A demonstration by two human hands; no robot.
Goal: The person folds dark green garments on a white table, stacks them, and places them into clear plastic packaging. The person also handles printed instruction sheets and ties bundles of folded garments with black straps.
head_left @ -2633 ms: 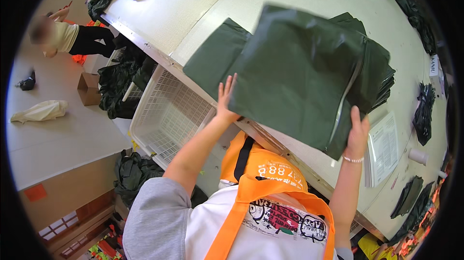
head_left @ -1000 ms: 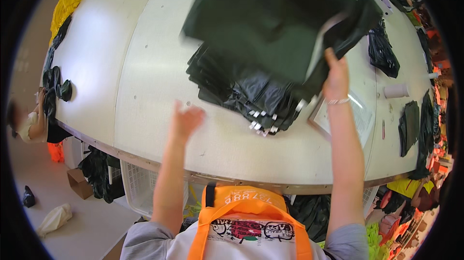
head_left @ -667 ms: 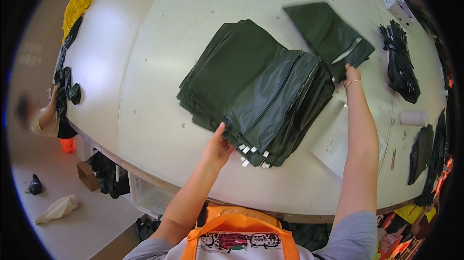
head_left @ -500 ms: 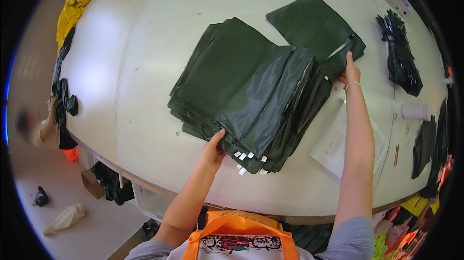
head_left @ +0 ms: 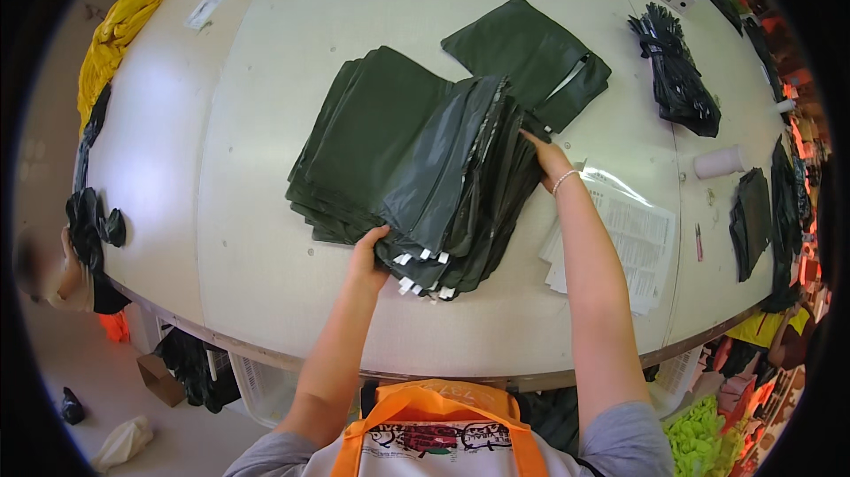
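Desk [head_left: 266, 238], pale and round-edged, carries a big stack of dark green folded bags [head_left: 416, 167] at its middle, small white tags poking from the stack's near edge. Beyond it lies a single dark green bag [head_left: 522, 56] with a white strip, flat; half a second ago the right hand was just leaving it. White printed sheets [head_left: 633, 238] lie right of the stack, black bundled bags [head_left: 677, 78] further off. Left hand [head_left: 367, 255] grips the stack's near corner, fingers curled; right hand [head_left: 549, 158] presses open on its far-right edge.
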